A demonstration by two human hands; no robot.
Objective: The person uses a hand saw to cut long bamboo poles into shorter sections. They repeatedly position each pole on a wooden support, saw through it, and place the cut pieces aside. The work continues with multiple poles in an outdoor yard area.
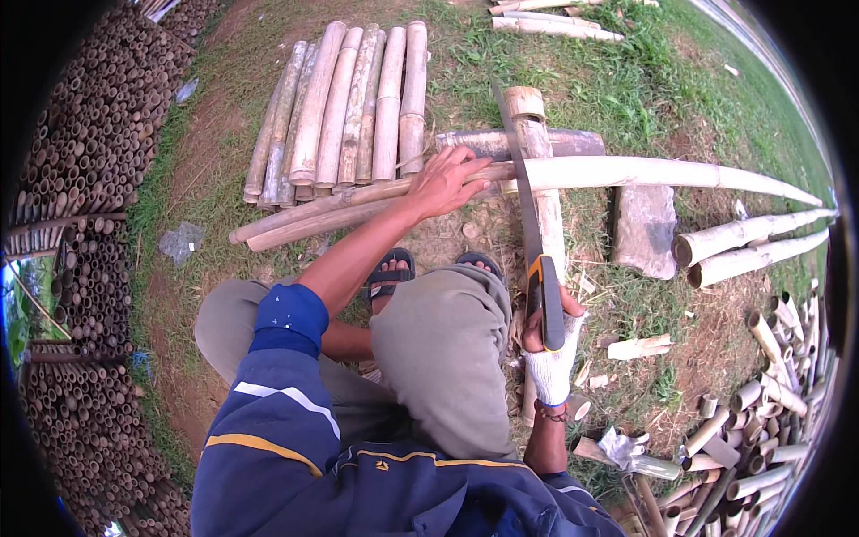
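The bare left hand [447, 182] is pressing flat on a long bamboo pole [626, 172] lying across an upright bamboo post [535, 143]. The gloved right hand [550, 353] is gripping a saw [530, 242], its blade meeting the pole beside the post. A stone [646, 228] is sitting right of the post, cut poles [344, 107] behind it, on grass [626, 80].

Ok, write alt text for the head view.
A squatting person's gloved right hand draws a hand saw across a long pale bamboo pole resting on a bamboo block, while the bare left hand presses the pole down. Cut bamboo lies stacked around on grass.
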